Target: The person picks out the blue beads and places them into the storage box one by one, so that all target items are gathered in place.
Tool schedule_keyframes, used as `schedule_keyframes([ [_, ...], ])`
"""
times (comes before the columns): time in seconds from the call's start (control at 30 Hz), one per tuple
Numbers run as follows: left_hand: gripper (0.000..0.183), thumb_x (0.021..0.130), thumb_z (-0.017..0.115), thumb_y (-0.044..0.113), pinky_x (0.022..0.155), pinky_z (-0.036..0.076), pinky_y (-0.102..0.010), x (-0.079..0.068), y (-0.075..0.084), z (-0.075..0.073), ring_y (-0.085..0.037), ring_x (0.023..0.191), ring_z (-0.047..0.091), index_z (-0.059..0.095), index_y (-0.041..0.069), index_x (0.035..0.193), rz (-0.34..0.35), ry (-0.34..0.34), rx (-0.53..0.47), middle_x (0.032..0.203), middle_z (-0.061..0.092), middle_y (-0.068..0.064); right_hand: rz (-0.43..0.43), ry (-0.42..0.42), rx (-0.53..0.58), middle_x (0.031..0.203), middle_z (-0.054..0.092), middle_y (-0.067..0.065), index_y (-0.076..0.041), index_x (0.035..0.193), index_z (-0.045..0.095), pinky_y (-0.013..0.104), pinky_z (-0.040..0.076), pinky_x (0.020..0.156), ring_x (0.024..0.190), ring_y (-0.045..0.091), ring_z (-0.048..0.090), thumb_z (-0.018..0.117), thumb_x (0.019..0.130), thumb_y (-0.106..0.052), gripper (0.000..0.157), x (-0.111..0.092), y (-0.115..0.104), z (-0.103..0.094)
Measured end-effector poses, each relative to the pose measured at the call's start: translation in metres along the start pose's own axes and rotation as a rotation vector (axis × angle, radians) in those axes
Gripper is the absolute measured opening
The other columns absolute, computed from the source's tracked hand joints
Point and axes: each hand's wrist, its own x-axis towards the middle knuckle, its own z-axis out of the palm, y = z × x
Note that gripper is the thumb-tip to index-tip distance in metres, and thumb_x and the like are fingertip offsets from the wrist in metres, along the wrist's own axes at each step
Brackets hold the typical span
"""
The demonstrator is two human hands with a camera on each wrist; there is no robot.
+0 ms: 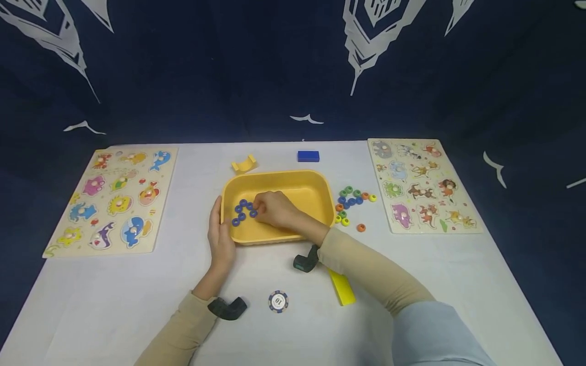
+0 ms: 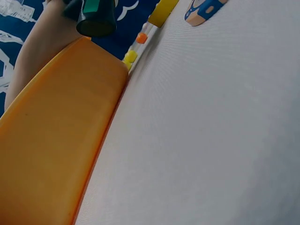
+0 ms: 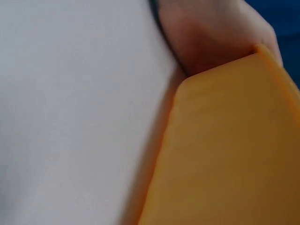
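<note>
A yellow tray (image 1: 297,188) stands mid-table. My left hand (image 1: 221,236) presses along its left end, fingers lying up the outer wall; in the right wrist view this hand (image 3: 211,33) shows behind the tray's end wall (image 3: 229,140). My right hand (image 1: 276,209) reaches over the near rim into the tray, fingers curled, the tips pinched together at a blue bead (image 1: 253,214). Several more blue beads (image 1: 238,209) lie to the left of those fingertips on the tray floor. The tray's outer wall (image 2: 65,131) fills the left wrist view's left side.
Loose beads (image 1: 352,202) in several colours lie right of the tray. Behind it are a blue block (image 1: 308,156) and a yellow arch block (image 1: 244,164). Nearer me are a poker chip (image 1: 278,301) and a yellow block (image 1: 342,288). Animal puzzle boards (image 1: 110,203) (image 1: 426,188) flank both sides.
</note>
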Motion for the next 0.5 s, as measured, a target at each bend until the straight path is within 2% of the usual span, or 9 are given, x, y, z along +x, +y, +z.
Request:
schedule_keyframes([
  [0.1, 0.053, 0.086, 0.027, -0.008, 0.111, 0.016, -0.036, 0.000, -0.004, -0.001, -0.023, 0.134, 0.019, 0.021, -0.003, 0.138, -0.012, -0.004, -0.013, 0.144, 0.023, -0.017, -0.045, 0.056, -0.012, 0.075, 0.061, -0.007, -0.012, 0.096, 0.064, 0.019, 0.044, 0.068, 0.073, 0.007, 0.054, 0.066, 0.076, -0.019, 0.021, -0.008, 0.001, -0.004],
  [0.17, 0.053, 0.087, 0.027, -0.007, 0.112, 0.016, -0.033, 0.001, -0.011, -0.002, -0.020, 0.134, 0.019, 0.021, 0.001, 0.139, -0.028, -0.010, -0.020, 0.145, 0.023, -0.012, -0.083, 0.132, 0.014, 0.075, 0.061, -0.007, -0.012, 0.097, 0.064, 0.020, 0.045, 0.065, 0.070, 0.007, 0.053, 0.066, 0.076, -0.019, 0.023, -0.017, 0.002, -0.009],
  [0.3, 0.054, 0.088, 0.028, -0.001, 0.111, 0.017, -0.027, 0.005, -0.030, -0.003, -0.011, 0.134, 0.019, 0.021, 0.012, 0.141, -0.028, -0.014, -0.004, 0.146, 0.023, -0.003, -0.160, 0.354, 0.107, 0.073, 0.058, -0.008, -0.012, 0.100, 0.063, 0.022, 0.043, 0.057, 0.064, 0.008, 0.050, 0.067, 0.077, -0.021, 0.025, -0.042, 0.011, -0.020],
  [0.37, 0.054, 0.089, 0.028, 0.002, 0.111, 0.017, -0.025, 0.005, -0.035, -0.002, -0.008, 0.133, 0.020, 0.022, 0.014, 0.141, -0.026, -0.011, 0.006, 0.146, 0.024, 0.000, -0.191, 0.473, 0.149, 0.073, 0.057, -0.006, -0.011, 0.100, 0.063, 0.023, 0.043, 0.056, 0.065, 0.009, 0.049, 0.068, 0.077, -0.022, 0.027, -0.056, 0.022, -0.024],
  [0.43, 0.054, 0.089, 0.027, 0.003, 0.111, 0.017, -0.026, 0.005, -0.034, -0.002, -0.009, 0.134, 0.019, 0.020, 0.013, 0.141, -0.024, -0.012, 0.013, 0.146, 0.023, -0.002, -0.215, 0.587, 0.193, 0.074, 0.058, -0.003, -0.009, 0.100, 0.063, 0.023, 0.043, 0.056, 0.066, 0.011, 0.049, 0.069, 0.076, -0.021, 0.028, -0.070, 0.037, -0.028],
  [0.5, 0.053, 0.088, 0.027, 0.001, 0.111, 0.017, -0.028, 0.004, -0.024, -0.002, -0.013, 0.134, 0.019, 0.020, 0.008, 0.141, -0.031, -0.012, 0.014, 0.146, 0.023, -0.006, -0.217, 0.684, 0.232, 0.075, 0.059, 0.000, -0.007, 0.101, 0.063, 0.024, 0.042, 0.055, 0.067, 0.013, 0.049, 0.070, 0.075, -0.020, 0.030, -0.082, 0.055, -0.030],
])
